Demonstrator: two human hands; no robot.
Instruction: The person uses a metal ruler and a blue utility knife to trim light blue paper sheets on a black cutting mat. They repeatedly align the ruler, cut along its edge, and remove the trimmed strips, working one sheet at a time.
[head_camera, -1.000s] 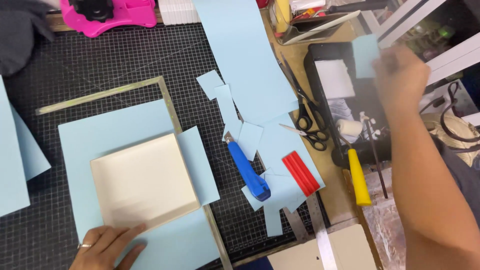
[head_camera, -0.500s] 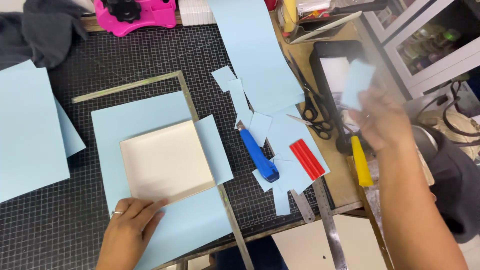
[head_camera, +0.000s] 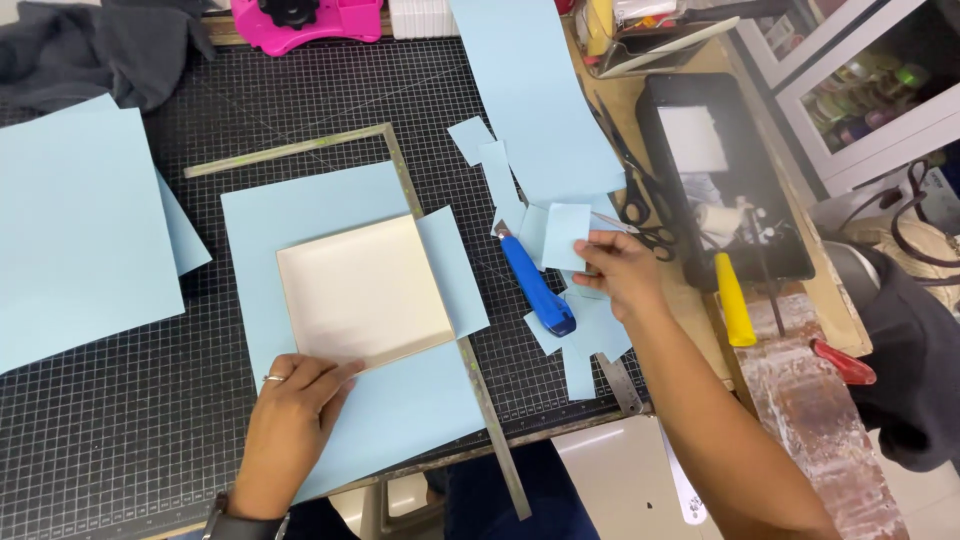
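A shallow cream box (head_camera: 362, 290) lies on a light blue sheet (head_camera: 300, 205) on the black grid cutting mat (head_camera: 110, 420). My left hand (head_camera: 292, 415) rests flat at the box's near corner, fingers on the blue sheet and the box edge. My right hand (head_camera: 620, 268) pinches a small light blue paper square (head_camera: 566, 236) above a pile of blue paper scraps (head_camera: 585, 335). A blue utility knife (head_camera: 533, 288) lies just left of that hand.
A metal L-square (head_camera: 470, 370) runs beside the box. A large blue sheet (head_camera: 75, 230) lies left, a long blue strip (head_camera: 535, 90) at the back. Black scissors (head_camera: 640, 205), a yellow-handled tool (head_camera: 733, 300), a black tray (head_camera: 730, 170) and a pink tool (head_camera: 300, 20) surround the mat.
My right hand has come down and left from over the black tray, bringing the small blue square to the scraps beside the knife. My left hand stays at the box's near corner.
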